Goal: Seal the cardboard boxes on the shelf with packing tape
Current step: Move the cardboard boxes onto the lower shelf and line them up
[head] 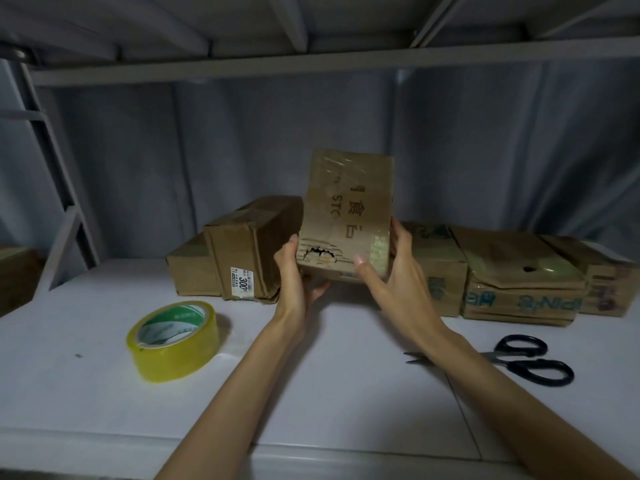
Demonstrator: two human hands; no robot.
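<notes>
At the far left edge a dim cardboard box (15, 275) sat partly out of view on the white shelf (329, 393). Nearer and to the right lay the roll of yellowish packing tape (173, 341), tilted on its side with its green-printed core facing up, untouched by either hand. Behind it, against the far side of the shelf, a box with a price sticker (242, 251) rested on a lower flat box (188, 268). In the middle, the small torn cardboard box (346, 213) was held up off the shelf, standing on end so that its long axis ran roughly upright and leaned a little away; a ragged hole showed near its lower edge and old clear tape glinted across its top. The left hand (294, 275) gripped its lower left side, thumb on the front face and fingers (317, 285) curled beneath; the right hand (391, 271) held the right side, thumb pressed on the front near the tear and fingers wrapped along the edge. Further right a row of taped boxes (519, 275) lay flat along the back of the shelf, and black-handled scissors (519, 360) lay near, blades pointing left, partly hidden by the right forearm. The relation that mattered was tape to hands: the roll lay down and left of the held box, closer to the left hand, so that hand seemed the likelier to let go and fetch it, once the box was set down with the seam to be taped facing up.
</notes>
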